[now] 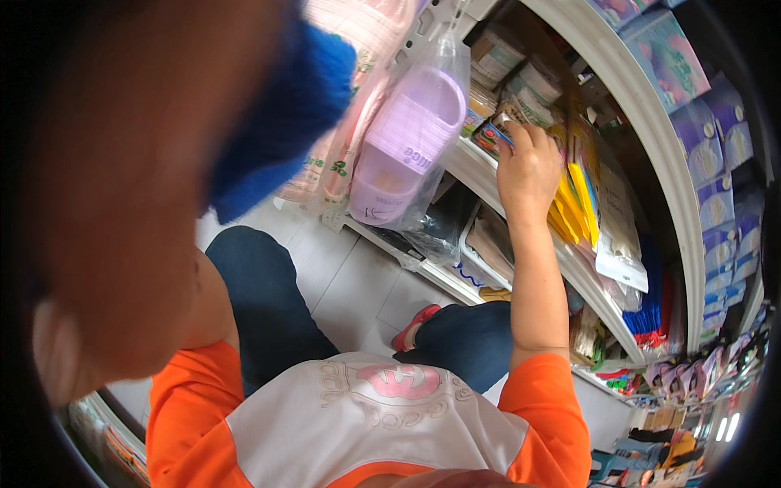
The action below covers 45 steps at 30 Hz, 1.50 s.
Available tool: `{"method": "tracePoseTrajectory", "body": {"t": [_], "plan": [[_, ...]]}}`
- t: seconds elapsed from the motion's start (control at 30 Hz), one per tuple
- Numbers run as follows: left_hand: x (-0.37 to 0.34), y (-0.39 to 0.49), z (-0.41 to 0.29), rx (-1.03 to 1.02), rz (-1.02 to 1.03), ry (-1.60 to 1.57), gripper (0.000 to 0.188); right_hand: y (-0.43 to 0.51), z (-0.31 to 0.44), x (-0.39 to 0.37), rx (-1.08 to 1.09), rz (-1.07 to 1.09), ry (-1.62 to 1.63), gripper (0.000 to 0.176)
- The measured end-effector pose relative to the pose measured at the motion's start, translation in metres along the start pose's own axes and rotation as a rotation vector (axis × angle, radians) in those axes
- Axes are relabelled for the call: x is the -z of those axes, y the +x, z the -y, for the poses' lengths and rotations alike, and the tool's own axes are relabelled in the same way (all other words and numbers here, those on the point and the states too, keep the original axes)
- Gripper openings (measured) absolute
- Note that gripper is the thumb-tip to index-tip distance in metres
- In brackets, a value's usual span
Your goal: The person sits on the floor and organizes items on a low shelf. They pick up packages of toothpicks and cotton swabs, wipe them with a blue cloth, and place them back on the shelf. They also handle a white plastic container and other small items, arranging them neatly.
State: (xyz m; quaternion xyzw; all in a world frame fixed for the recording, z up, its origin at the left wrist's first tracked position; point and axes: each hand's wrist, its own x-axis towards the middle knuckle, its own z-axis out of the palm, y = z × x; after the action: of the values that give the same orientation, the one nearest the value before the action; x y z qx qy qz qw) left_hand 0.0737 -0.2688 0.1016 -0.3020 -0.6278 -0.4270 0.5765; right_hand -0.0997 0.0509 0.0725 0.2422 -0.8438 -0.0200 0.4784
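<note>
My right hand (529, 155) reaches into a white shelf unit and grips a small printed package (490, 137) near the shelf's front edge, the thumb pressed on its near side. Beside that hand hang yellow packaged goods (573, 204). Very close to the camera, my left arm and hand (140, 183) form a large blur over the left of the view. Blue cloth (287, 116) shows just past that blur; whether the left hand holds it, I cannot tell, since the fingers are not clear.
Lilac slippers (406, 146) in a clear bag hang at the shelf's end, next to pink bagged slippers (360, 36). A white bin (488, 244) sits on the lower shelf. Purple-and-blue packs (711, 165) line the upper right. Grey floor tiles (354, 274) lie below my knees.
</note>
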Motion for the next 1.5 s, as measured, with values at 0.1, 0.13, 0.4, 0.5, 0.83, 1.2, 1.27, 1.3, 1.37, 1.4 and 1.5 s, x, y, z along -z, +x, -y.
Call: {"method": "tracePoseTrajectory", "body": {"t": [0.1,0.13,0.4,0.5,0.83,1.2,1.27,1.3,1.37,1.4,1.5], "plan": [[-0.028,-0.01,0.004,0.092,0.043,-0.092,0.053,-0.01,-0.005,0.027,-0.061,-0.046,0.207,0.031],[-0.044,-0.016,0.005,0.165,0.067,-0.109,0.053,-0.016,-0.004,0.036,-0.075,-0.05,0.406,0.035],[-0.189,-0.076,0.007,-0.003,0.327,-0.123,0.051,-0.106,0.062,0.057,-1.273,0.317,2.214,0.072],[-0.207,-0.069,0.027,0.085,0.448,0.017,0.039,-0.115,0.034,0.031,-1.159,0.097,2.05,0.039],[-0.308,-0.062,0.086,0.02,0.689,0.378,0.018,-0.182,0.02,-0.055,-1.125,0.179,1.545,0.019],[-0.31,-0.044,0.081,0.062,0.799,0.508,0.011,-0.176,-0.009,-0.044,-1.1,0.004,1.559,0.019],[-0.308,-0.045,0.077,0.074,0.79,0.48,0.011,-0.178,-0.011,-0.042,-1.106,-0.011,1.556,0.018],[-0.307,-0.046,0.076,0.067,0.782,0.478,0.011,-0.179,-0.012,-0.041,-1.111,-0.021,1.556,0.018],[-0.307,-0.049,0.073,0.055,0.746,0.449,0.01,-0.181,-0.013,-0.04,-1.163,-0.011,1.545,0.018],[-0.307,-0.051,0.073,0.052,0.747,0.449,0.01,-0.181,-0.013,-0.039,-1.143,-0.02,1.554,0.018],[-0.307,-0.053,0.077,0.055,0.745,0.435,0.009,-0.184,-0.011,-0.039,-1.133,-0.012,1.544,0.018]]}}
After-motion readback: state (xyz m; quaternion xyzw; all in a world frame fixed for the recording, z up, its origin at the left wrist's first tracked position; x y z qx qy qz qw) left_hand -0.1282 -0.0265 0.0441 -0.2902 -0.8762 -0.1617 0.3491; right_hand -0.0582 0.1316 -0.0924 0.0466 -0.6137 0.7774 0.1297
